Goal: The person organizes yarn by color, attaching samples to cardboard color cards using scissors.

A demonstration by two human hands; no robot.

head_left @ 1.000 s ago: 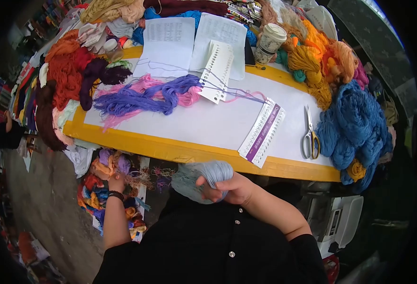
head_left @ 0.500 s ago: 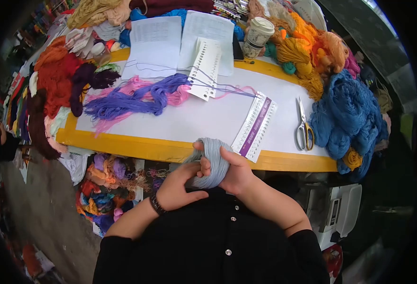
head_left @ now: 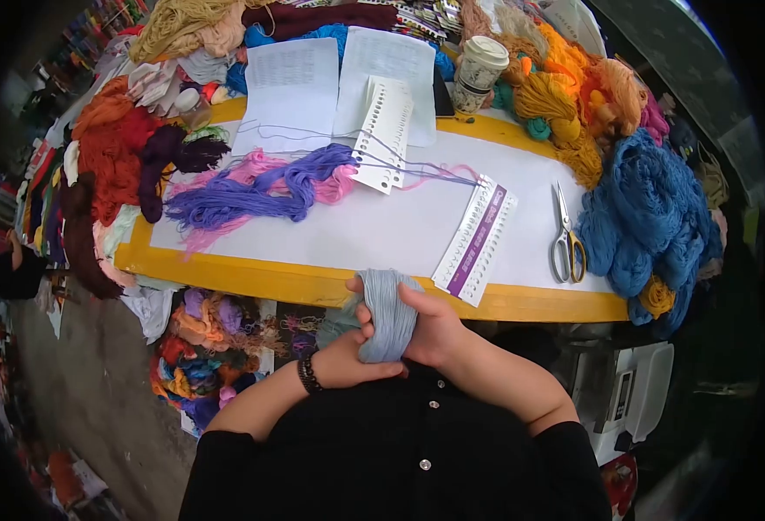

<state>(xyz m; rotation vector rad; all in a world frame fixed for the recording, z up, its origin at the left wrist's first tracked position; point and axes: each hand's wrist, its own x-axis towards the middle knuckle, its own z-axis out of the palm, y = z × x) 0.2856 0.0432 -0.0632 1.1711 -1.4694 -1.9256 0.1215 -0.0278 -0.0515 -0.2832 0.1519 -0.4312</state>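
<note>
A skein of pale grey-blue thread point(head_left: 389, 313) is held in front of my chest, just off the table's front edge. My right hand point(head_left: 433, 328) grips it from the right, thumb across its front and fingertips showing at its left side. Below and to the left, my left hand point(head_left: 348, 360) is against the skein's lower left, its thumb pointing right; its other fingers are hidden behind the thread. Beyond them lie purple thread point(head_left: 269, 187) and pink thread point(head_left: 341, 187), with strands running to a punched card with a purple stripe point(head_left: 478, 239).
Scissors point(head_left: 566, 243) lie on the right of the yellow-edged table point(head_left: 313, 288), beside blue yarn point(head_left: 651, 208). A paper cup point(head_left: 479, 74), printed sheets point(head_left: 288, 91) and a white punched card point(head_left: 382, 135) stand or lie farther back. Red yarn point(head_left: 109, 156) fills the left end.
My left hand has moved lower and right around the skein, its thumb now beneath it. The skein hangs slightly lower and more upright. The whole view has shifted a little.
</note>
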